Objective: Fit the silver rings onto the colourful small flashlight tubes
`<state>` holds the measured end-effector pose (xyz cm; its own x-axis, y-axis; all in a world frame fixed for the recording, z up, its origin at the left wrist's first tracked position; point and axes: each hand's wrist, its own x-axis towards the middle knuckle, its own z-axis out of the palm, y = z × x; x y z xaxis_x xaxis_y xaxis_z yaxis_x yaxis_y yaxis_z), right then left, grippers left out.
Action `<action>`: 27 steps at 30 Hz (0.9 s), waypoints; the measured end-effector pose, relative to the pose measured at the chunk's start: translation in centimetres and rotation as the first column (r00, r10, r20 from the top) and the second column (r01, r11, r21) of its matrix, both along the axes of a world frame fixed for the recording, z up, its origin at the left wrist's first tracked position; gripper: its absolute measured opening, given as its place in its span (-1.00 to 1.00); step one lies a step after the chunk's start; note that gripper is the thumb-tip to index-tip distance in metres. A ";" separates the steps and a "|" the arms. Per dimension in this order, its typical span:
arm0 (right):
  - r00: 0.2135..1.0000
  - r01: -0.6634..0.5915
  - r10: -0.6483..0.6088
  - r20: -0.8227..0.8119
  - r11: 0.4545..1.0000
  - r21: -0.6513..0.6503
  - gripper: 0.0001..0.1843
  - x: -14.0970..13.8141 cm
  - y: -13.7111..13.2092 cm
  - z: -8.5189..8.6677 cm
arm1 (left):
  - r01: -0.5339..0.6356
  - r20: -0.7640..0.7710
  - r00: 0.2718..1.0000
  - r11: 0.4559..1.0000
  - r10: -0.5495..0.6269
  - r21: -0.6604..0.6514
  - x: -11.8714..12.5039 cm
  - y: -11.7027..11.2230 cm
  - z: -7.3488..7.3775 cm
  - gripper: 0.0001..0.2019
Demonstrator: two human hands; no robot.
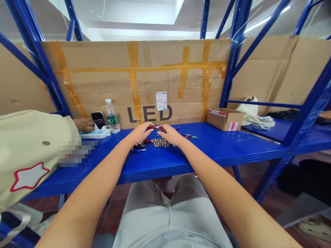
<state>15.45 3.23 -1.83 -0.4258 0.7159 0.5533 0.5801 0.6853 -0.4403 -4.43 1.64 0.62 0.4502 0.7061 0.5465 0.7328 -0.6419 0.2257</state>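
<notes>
Your left grip [141, 133] and right grip [172, 134] are pinching a red pen-like piece [155, 127], looks like. It's running sideways between them, just beyond the metallic bits [160, 143], neither hand sitting nearer.

blue rack posts [234, 55], a blue worktop [207, 148] and taped cardboard [152, 82] suggest a workshop or storeroom.

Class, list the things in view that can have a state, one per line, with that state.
Bottle: upright, capped
Phone: propped upright
Power strip: white plug seemingly inserted
Metallic pieces: loosely heaped
Large cardboard sheet: standing, taped
Small carton: upright, open or closed unclear
Red item: between left hand and right hand, grip unclear
</notes>
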 end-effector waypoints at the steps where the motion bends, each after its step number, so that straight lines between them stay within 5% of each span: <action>1: 1.000 0.004 -0.005 0.009 1.000 0.018 -0.77 0.0 0.0 0.0 | 0.000 0.001 1.000 1.000 0.000 0.004 0.2 -0.2 0.0 -0.74; 13: 0.990 0.055 -0.062 0.124 0.997 0.060 -0.81 1.0 -0.5 0.1 | 0.010 -0.091 0.996 0.997 -0.003 0.073 2.5 -0.3 -0.6 -0.82; 19: 0.978 0.054 -0.076 0.195 0.992 0.116 -0.82 1.4 -0.6 -0.1 | 0.009 -0.039 0.999 0.999 -0.011 -0.042 2.6 -0.7 -1.0 -0.84; 27: 0.934 0.172 -0.185 0.306 0.983 0.069 -0.69 1.4 -1.6 -0.2 | 0.082 -0.184 0.982 0.978 -0.047 0.190 1.9 -0.2 -0.8 -0.73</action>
<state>16.87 1.63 -2.03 -0.4480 0.7759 0.4442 0.7976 0.5713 -0.1936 -2.51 1.39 -0.14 0.5937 0.5596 0.5783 0.7052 -0.7080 -0.0388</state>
